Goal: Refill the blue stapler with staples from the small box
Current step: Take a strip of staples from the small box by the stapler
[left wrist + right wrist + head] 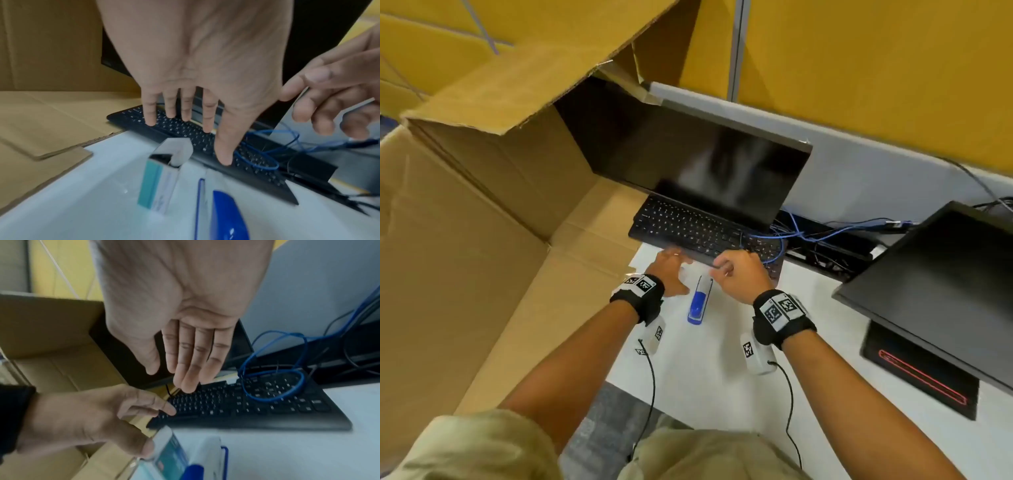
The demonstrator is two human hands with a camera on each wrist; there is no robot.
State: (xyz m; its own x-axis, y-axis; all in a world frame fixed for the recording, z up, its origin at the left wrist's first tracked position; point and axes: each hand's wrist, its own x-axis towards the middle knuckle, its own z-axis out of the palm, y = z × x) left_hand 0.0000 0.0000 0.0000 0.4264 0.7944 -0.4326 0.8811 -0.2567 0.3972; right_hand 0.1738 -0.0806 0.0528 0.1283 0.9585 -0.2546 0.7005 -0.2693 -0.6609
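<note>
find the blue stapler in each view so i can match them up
Head: blue stapler sits low centre on the white desk, between the two wrists.
Left wrist: bottom edge, right of centre, beside the small box.
Right wrist: only a blue sliver at the bottom edge.
Shared landmark: the black keyboard just beyond it.

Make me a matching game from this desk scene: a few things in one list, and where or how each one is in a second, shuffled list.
Things:
1. blue stapler
2. small box
3. blue cable
4. left hand

Places or states:
a. looped over the black keyboard
b. lying on the white desk between the two hands
c. fingers straight, holding nothing
d. on the desk, end flap open

Pairs: 1-b, 2-d, 3-a, 4-c
</note>
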